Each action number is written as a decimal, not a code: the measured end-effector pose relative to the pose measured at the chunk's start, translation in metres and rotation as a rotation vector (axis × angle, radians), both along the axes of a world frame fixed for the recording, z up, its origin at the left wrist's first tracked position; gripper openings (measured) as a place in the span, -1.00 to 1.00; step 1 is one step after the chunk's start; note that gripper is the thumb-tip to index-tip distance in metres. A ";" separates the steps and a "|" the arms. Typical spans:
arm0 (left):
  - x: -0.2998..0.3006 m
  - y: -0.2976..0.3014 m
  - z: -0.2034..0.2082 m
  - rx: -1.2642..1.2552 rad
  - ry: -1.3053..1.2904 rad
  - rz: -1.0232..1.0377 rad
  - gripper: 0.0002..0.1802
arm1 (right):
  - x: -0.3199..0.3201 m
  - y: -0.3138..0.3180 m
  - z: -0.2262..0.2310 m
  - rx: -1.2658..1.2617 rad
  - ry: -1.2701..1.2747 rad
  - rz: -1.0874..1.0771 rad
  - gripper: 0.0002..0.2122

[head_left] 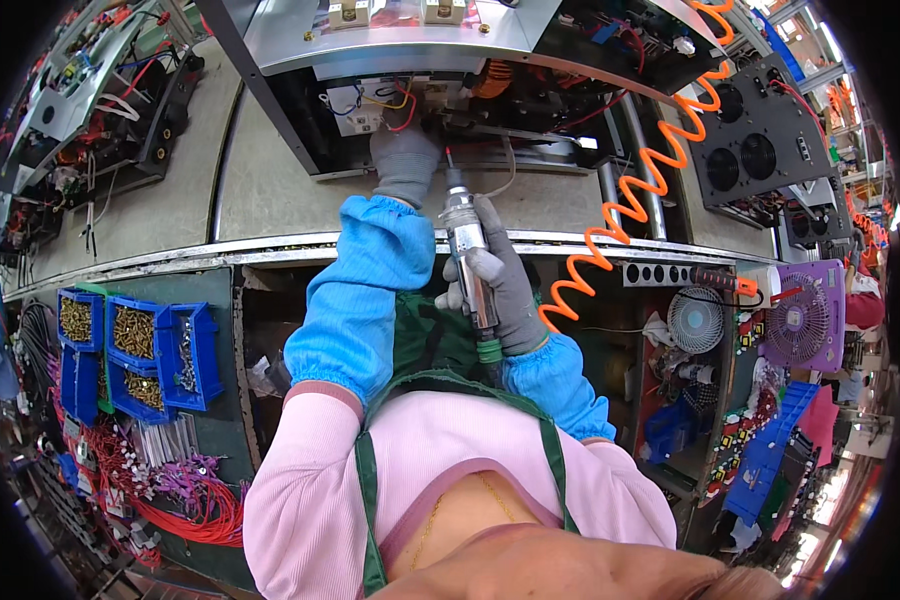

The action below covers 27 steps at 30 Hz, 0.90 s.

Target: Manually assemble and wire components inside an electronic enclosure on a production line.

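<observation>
My left hand (pixel 406 165), in a grey glove, reaches into the open front of a metal equipment housing (pixel 395 48). Its fingers are hidden among the parts there, close to red and yellow wires (pixel 402 105) and a white block (pixel 355 118). In my right hand (pixel 513 285), also gloved in grey, is a silver power screwdriver (pixel 467 235). The fingers wrap round its body, and the bit points up toward the housing, just right of my left wrist. A green fitting (pixel 489 351) sits at the tool's lower end.
An orange coiled hose (pixel 625 187) hangs on the right. Blue bins (pixel 135 332) of brass screws stand left, above red wire bundles (pixel 210 515). Other units (pixel 755 155) flank the housing on the bench (pixel 270 205). Two fans (pixel 697 320) and a socket strip (pixel 658 274) are at right.
</observation>
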<state>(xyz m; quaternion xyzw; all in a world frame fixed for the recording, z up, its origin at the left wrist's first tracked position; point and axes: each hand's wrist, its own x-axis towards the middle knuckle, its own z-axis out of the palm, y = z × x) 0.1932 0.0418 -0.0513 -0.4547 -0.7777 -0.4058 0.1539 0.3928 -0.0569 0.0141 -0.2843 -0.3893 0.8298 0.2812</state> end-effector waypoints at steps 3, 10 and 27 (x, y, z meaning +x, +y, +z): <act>0.000 0.001 0.000 -0.053 0.002 0.005 -0.52 | -0.002 -0.001 -0.002 0.016 -0.011 0.024 -0.31; -0.006 0.001 -0.005 -0.132 0.006 0.032 -0.48 | -0.010 -0.004 -0.005 0.032 0.032 0.006 -0.29; -0.009 -0.057 0.018 0.006 -0.213 -0.356 -0.54 | 0.066 -0.018 -0.025 0.077 -0.177 0.076 -0.17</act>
